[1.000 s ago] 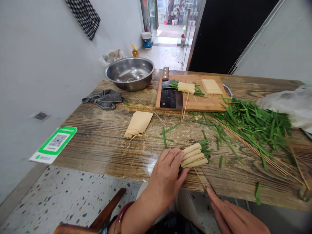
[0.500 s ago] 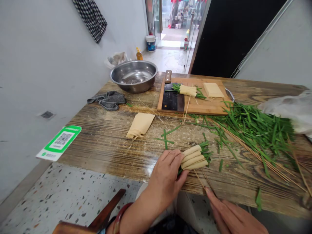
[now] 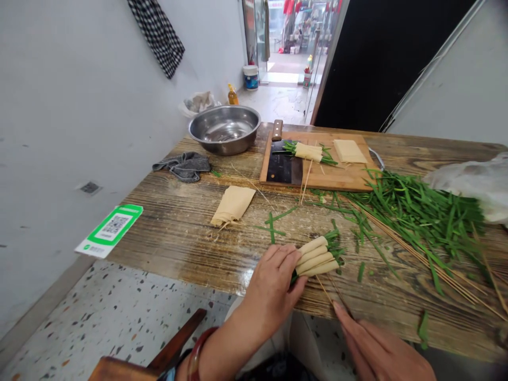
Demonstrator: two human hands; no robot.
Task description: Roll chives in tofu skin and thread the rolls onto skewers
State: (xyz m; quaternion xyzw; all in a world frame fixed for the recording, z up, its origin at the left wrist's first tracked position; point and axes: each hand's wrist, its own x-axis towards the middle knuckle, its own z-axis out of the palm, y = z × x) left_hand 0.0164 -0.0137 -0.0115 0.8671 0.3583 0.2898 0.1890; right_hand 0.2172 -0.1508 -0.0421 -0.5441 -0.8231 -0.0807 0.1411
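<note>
Several tofu skin rolls filled with green chives lie side by side near the table's front edge. My left hand is closed over their left ends, fingers on top and thumb along the near side. My right hand, low at the right, pinches a thin bamboo skewer whose far end reaches the nearest roll. A second thin line runs beside that skewer; I cannot tell whether it is another skewer or a shadow. Left of the rolls, a stack of tofu skin sheets lies on the wooden table.
A cutting board at the back carries a cleaver, a skewered roll bundle and more sheets. Loose chives and skewers cover the right side. A steel basin and grey cloth stand back left.
The whole view has shifted slightly, so the background sits a little lower and further right. Both hands keep nearly the same pose at the rolls and skewer.
</note>
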